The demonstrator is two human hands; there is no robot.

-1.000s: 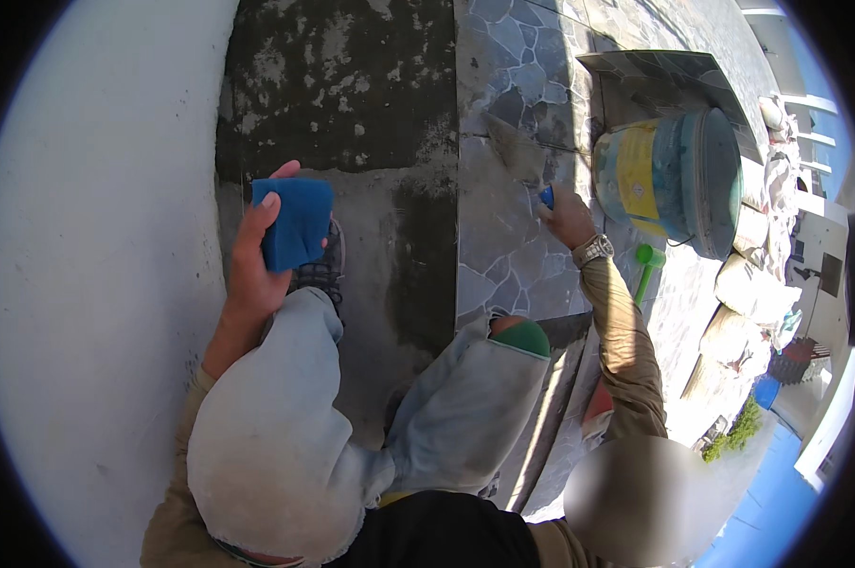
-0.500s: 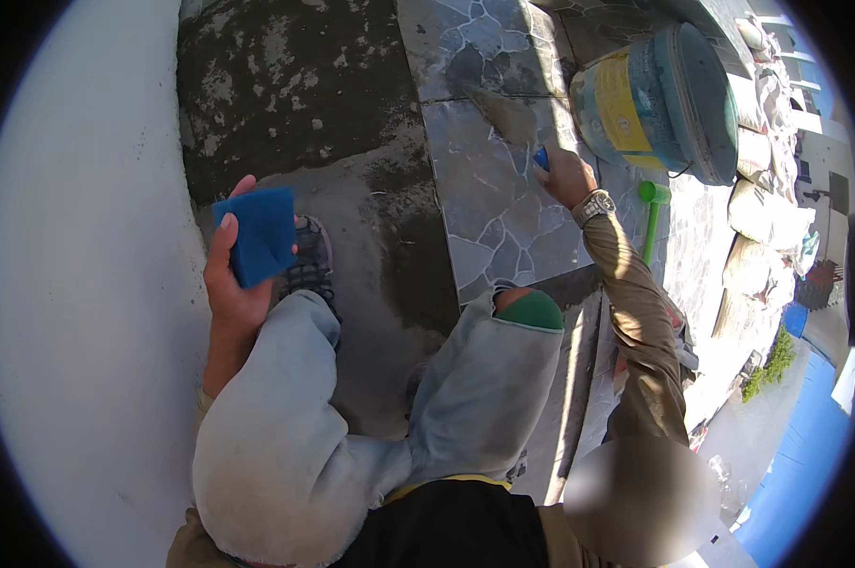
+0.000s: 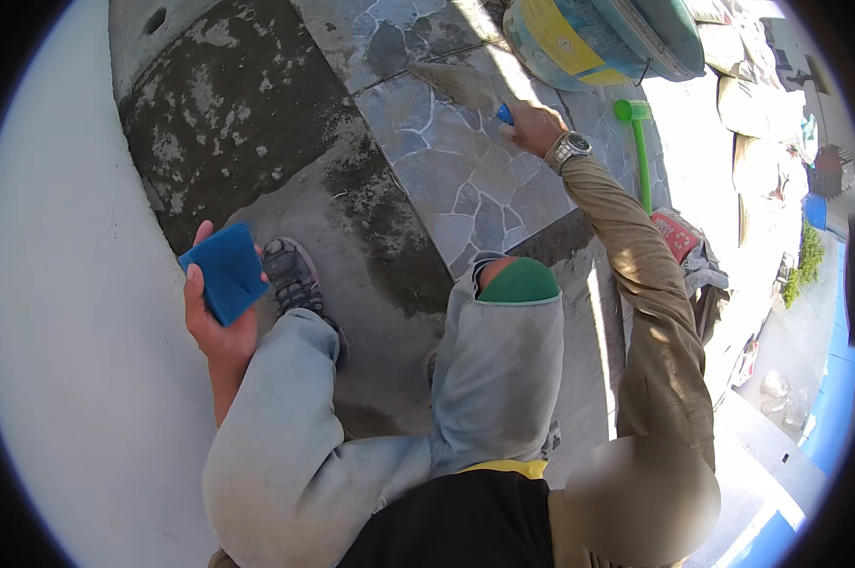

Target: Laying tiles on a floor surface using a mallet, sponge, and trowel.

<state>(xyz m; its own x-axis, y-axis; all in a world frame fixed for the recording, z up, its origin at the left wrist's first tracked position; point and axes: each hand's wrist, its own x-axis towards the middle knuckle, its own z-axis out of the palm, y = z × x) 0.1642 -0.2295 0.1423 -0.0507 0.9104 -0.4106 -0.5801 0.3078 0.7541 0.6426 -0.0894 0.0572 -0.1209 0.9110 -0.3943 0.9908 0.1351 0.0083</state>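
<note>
My left hand grips a blue block sponge, held up beside the white wall with the thumb across its face. Out to the right, my right hand is closed round the blue handle of a pointing trowel. The trowel's grey, mortar-coloured blade points left, above or on the stone-patterned tile; whether it touches cannot be made out. A watch sits on my right wrist.
Dark wet mortar with pale patches lies left of the tiles, along the white wall. A teal bucket with a yellow label stands beyond my right hand. A green mallet and a red bag lie further right. Several sacks line the far right.
The view has turned, so the floor, bucket and tiles appear rotated and shifted up and left. Both hands keep hold of the sponge and the trowel; the sponge looks more tilted.
</note>
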